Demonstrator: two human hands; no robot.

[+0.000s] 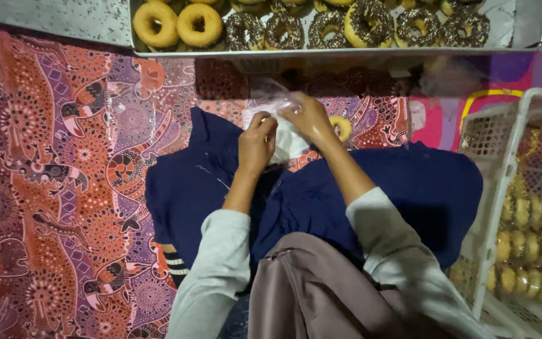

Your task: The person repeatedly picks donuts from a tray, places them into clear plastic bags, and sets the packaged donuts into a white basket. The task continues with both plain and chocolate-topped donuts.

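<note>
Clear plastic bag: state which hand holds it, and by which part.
Both hands hold the clear plastic bag at its near edge: left hand and right hand pinch it with their fingers. A plain donut lies beside the right hand.

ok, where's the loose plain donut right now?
Head view, centre: the plain donut lies on the patterned cloth just beside the right hand, below the metal tray of donuts.

Both hands meet over the lap: the left hand [256, 143] and right hand [309, 117] pinch a clear plastic bag [271, 100]. A plain doughnut [341, 127] lies just beside the right hand, below the metal tray [515, 37] of doughnuts.
</note>
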